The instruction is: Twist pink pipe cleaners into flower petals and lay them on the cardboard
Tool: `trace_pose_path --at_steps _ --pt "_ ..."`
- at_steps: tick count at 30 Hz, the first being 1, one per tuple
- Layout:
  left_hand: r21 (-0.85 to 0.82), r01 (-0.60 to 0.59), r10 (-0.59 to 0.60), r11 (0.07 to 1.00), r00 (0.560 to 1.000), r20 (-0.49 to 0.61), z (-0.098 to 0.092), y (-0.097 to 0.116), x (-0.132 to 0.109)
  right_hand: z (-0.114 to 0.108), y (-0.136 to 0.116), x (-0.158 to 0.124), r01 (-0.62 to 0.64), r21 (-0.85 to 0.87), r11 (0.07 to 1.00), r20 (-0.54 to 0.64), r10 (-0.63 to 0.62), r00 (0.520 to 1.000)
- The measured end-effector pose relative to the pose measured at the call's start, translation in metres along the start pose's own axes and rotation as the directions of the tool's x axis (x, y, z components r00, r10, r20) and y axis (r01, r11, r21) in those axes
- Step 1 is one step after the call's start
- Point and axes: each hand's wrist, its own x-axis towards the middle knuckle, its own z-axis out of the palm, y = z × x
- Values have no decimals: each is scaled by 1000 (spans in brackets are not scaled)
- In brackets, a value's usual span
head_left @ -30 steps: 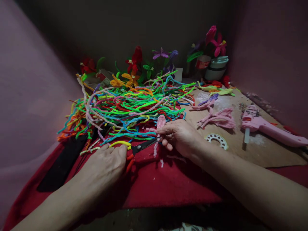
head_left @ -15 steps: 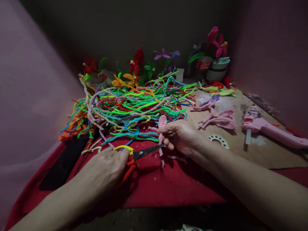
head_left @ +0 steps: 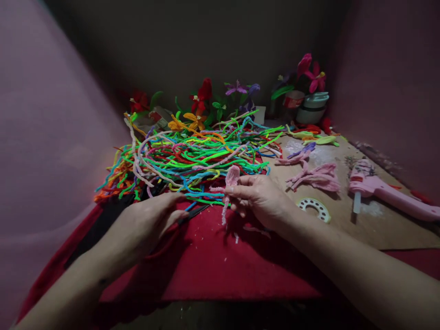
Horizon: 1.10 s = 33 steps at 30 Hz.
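Note:
Between the thumb and fingers of my right hand (head_left: pixel 256 197) is a pink fuzzy loop (head_left: pixel 232 176), with one end hanging down and another sticking out to the left. My left hand (head_left: pixel 160 220) is left of it, thumb and fingers apart, over the near edge of the pile of coloured fuzzy stems (head_left: pixel 202 156). Dark scissor blades (head_left: pixel 194 213) lie by its fingertips on the red cloth (head_left: pixel 213 266); the handles are hidden behind the hand.
On the brown board (head_left: pixel 364 229) at the right are a pink glue gun (head_left: pixel 395 197), pink bundled petals (head_left: pixel 318 178) and a pale ring with holes (head_left: pixel 314 209). Fuzzy flowers (head_left: pixel 200 98) and a lidded container (head_left: pixel 312 107) stand at the back.
My left hand has let go of the scissors, which are now down on the cloth, and its fingers have opened. My right hand still pinches the pink loop.

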Motion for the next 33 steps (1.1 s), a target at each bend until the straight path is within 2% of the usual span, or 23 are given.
trace_pose_path --at_steps 2,4,7,10,12,14,16,18,21,26,30,33 --pt "-195 48 -37 980 998 57 2 20 12 0 1 -2 -6 -30 1000 25 7 1000" --pt "-326 50 -33 944 998 59 8 35 21 1 1 -3 -38 -50 998 31 40 999" --pt "-377 -3 -17 926 999 -48 16 50 30 4 -1 -6 -59 -46 997 19 60 998" --pt "-471 44 -117 881 985 -127 20 56 34 7 -3 -6 -13 -12 1000 -27 13 1000" --pt "-643 124 -235 756 968 -89 22 56 38 7 -5 -6 -3 -14 1000 -69 2 998" --pt "-831 160 -284 532 959 3 28 55 43 7 -5 -5 -5 -6 1000 -110 5 994" --pt "-936 192 -254 294 960 117 35 54 46 7 -4 -4 20 57 998 -135 -12 991" --pt "-951 263 -206 165 952 228 42 56 48 6 -1 -2 54 128 990 -132 -37 991" --pt "-926 344 -205 154 928 311 46 59 48 4 4 0 71 160 985 -109 -54 993" --pt "-915 364 -248 172 915 317 43 58 48 0 4 4 161 98 982 -119 -149 982" --pt "-908 380 -217 177 915 341 45 56 48 -3 1 4 245 -98 964 -136 -257 957" --pt "-917 366 -210 159 920 330 50 55 47 -3 1 2 302 -273 913 -173 -356 918"
